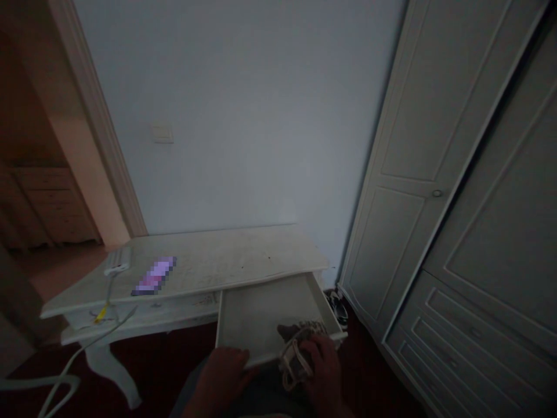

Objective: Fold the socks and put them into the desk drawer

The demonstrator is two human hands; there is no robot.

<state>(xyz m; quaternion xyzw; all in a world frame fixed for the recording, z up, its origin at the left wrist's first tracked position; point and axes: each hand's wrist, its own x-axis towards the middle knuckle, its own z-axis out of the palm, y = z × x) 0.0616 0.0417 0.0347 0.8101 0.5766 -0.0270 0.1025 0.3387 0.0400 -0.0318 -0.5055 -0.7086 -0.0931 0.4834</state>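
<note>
A white drawer [261, 313] is pulled out from the right part of a white table [226, 252]. My left hand [226, 368] grips the drawer's front edge near its left corner, the fingers curled over it. At the drawer's front right, my right hand [319, 363] is closed on a bundle of pale cord and dark, patterned material [298, 357]. Loops of the cord hang over the front edge, while a dark end of the bundle points into the drawer. Dim light and the fingers hide what kind of thing it is.
On the table's left lie a blurred-out purple rectangle [154, 276] and a power strip [117, 261], whose white cable [87, 348] runs down the left side. Shoes [337, 307] stand on the floor beside the drawer. A large wardrobe [409, 191] rises on the right.
</note>
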